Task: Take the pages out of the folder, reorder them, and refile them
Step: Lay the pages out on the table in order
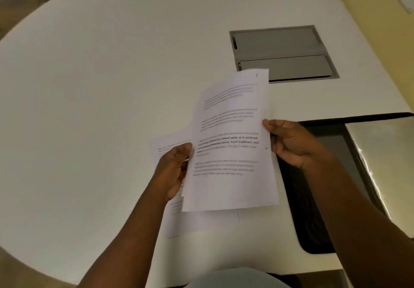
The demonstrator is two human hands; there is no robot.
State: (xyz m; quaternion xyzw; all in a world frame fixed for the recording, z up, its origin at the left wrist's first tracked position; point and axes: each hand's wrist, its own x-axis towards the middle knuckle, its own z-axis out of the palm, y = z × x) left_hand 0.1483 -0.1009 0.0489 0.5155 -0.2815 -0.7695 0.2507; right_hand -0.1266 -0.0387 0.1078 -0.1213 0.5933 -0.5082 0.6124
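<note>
The pages (230, 144) are up in the air over the table (100, 86), held on both sides. They have printed words on them, but the words are too blurry to read. The right hand (291, 142) grips the right edge of the pages, with its thumb on top and its fingers curled behind. The left hand (174, 169) holds the left edge, fingers curled around it. Just under the left fingers, another sheet (201, 222) lies flat on the table. Past the tips of the pages, a grey hatch (282, 50) sits in the table top. Beside the right hand, on its far side, lies a dark folder (313, 220), open, with a shiny flap (385, 153).
</note>
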